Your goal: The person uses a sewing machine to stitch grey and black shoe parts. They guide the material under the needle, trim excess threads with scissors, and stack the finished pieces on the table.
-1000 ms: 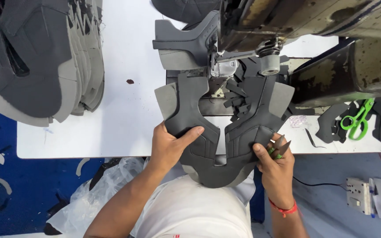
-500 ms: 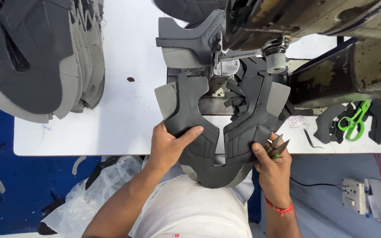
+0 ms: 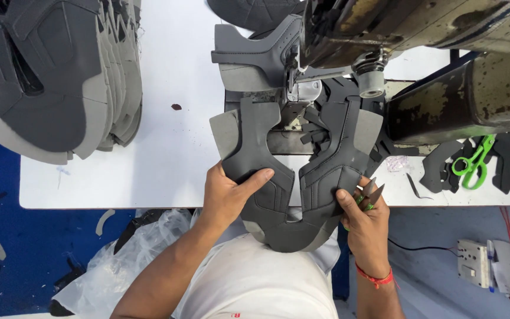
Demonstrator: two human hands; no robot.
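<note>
Barely any shift since a second ago: both hands hold the same grip on the grey shoe upper [image 3: 290,177], which sits flat at the near edge of the white table [image 3: 172,136], its far end under the sewing machine [image 3: 385,35]. Left hand [image 3: 228,192] is clamped on the upper's left wing, thumb on top; right hand [image 3: 364,215] pinches the right wing and also grips small thread snips [image 3: 370,192]. Stack of grey uppers [image 3: 54,77] far left, green scissors [image 3: 472,162] right.
</note>
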